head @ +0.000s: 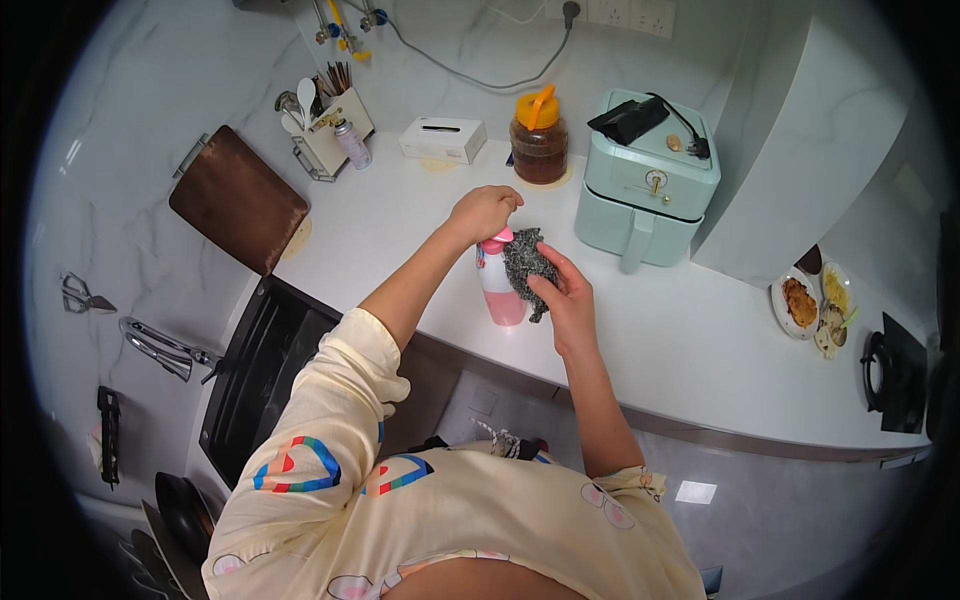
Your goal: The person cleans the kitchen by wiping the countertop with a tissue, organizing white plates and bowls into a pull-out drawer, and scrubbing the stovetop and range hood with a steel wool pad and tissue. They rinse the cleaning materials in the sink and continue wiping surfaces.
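Observation:
On the white countertop (pixel 420 300) stands a pump bottle (pixel 504 304) with pink liquid in its lower part and a pink pump head. My left hand (pixel 484 212) is over the pump head, fingers curled, with the pink spout showing beneath it. My right hand (pixel 571 307) grips a dark grey mesh scouring cloth (pixel 529 266) between thumb and fingers. The cloth hangs right beside the bottle, under the spout, and hides part of the bottle's right side. Whether any soap is on the cloth cannot be seen.
Behind stand a tissue box (pixel 444 141), an orange-lidded jar (pixel 540 146) and a mint-green air fryer (pixel 645 187). At left are a black sink (pixel 262 360), a faucet (pixel 165 349), a cutting board (pixel 238 201), a utensil holder (pixel 330 135) and a spray can (pixel 352 145). Plates of food (pixel 796 304) sit far right.

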The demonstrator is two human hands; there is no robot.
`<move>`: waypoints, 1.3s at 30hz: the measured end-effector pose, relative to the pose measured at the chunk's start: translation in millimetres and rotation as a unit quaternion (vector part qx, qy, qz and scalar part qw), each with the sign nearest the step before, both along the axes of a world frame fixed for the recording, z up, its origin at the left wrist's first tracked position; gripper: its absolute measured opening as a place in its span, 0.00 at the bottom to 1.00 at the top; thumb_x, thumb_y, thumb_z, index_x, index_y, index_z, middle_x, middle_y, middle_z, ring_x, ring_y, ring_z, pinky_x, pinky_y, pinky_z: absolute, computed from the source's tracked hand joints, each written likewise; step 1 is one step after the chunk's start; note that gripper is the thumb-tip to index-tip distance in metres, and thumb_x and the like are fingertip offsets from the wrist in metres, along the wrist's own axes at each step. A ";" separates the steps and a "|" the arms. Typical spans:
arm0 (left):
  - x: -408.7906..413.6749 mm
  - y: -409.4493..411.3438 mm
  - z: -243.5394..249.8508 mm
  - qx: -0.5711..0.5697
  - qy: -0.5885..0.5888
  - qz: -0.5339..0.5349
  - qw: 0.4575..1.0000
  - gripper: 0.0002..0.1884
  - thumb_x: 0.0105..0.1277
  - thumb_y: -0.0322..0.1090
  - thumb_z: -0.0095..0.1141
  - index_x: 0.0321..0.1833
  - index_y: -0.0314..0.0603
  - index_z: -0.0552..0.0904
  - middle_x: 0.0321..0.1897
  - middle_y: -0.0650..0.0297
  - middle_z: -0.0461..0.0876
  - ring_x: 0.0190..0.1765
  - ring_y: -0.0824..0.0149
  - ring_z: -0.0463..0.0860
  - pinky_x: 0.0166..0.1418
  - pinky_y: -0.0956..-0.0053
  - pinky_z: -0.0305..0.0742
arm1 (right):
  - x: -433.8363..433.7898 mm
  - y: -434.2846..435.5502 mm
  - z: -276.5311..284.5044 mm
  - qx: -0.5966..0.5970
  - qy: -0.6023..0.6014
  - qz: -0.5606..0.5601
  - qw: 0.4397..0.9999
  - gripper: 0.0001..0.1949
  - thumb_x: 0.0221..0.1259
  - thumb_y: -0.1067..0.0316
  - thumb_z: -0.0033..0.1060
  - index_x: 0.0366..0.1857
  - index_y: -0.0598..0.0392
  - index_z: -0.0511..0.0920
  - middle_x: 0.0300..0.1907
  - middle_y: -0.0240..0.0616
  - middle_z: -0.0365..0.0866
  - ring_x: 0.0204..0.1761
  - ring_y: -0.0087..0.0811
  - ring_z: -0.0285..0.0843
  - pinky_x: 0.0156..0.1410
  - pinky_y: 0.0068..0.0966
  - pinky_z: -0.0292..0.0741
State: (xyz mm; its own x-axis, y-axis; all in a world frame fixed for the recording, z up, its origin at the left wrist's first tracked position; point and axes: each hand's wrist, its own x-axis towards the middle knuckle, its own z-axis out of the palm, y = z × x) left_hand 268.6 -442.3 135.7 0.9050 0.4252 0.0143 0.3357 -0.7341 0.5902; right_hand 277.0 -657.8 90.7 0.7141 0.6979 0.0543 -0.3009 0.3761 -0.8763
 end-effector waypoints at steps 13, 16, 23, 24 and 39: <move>10.9 12.7 -6.5 -0.083 -0.002 0.010 0.996 0.19 0.69 0.41 0.47 0.52 0.38 0.86 0.49 0.57 0.87 0.54 0.59 0.83 0.62 0.69 0.74 | 11.5 -3.6 -18.2 -0.024 0.001 0.019 1.000 0.26 0.61 0.80 0.62 0.66 0.63 0.73 0.56 0.41 0.81 0.55 0.27 0.80 0.61 0.25 0.77; 9.3 7.9 -9.6 -0.080 0.007 0.012 0.997 0.18 0.70 0.40 0.47 0.53 0.39 0.85 0.49 0.60 0.87 0.55 0.61 0.82 0.62 0.70 0.73 | 15.0 -3.5 -13.3 -0.010 0.001 0.026 1.000 0.26 0.62 0.81 0.61 0.66 0.62 0.73 0.57 0.40 0.81 0.55 0.27 0.80 0.61 0.25 0.77; -15.7 -14.5 14.3 -0.013 -0.036 0.105 0.994 0.24 0.71 0.54 0.50 0.53 0.40 0.85 0.52 0.51 0.85 0.54 0.51 0.83 0.60 0.62 0.76 | 1.2 -4.7 -14.9 -0.007 -0.032 0.048 0.998 0.27 0.61 0.81 0.60 0.67 0.63 0.71 0.62 0.42 0.78 0.59 0.30 0.78 0.65 0.27 0.75; -16.2 -15.4 -1.1 0.035 -0.213 0.151 0.965 0.24 0.72 0.55 0.53 0.53 0.40 0.85 0.51 0.53 0.85 0.53 0.53 0.85 0.56 0.62 0.78 | -1.2 -3.6 -9.8 -0.005 -0.040 0.052 0.998 0.28 0.60 0.81 0.59 0.68 0.63 0.71 0.63 0.43 0.77 0.61 0.32 0.77 0.66 0.28 0.74; -641.9 -92.9 -148.9 0.283 0.083 0.669 0.682 0.31 0.61 0.51 0.65 0.63 0.40 0.77 0.67 0.46 0.70 0.69 0.38 0.67 0.70 0.40 0.61 | 93.2 -165.8 -110.1 -0.125 0.093 -0.025 0.987 0.25 0.69 0.65 0.60 0.69 0.53 0.69 0.65 0.40 0.74 0.61 0.36 0.76 0.61 0.36 0.80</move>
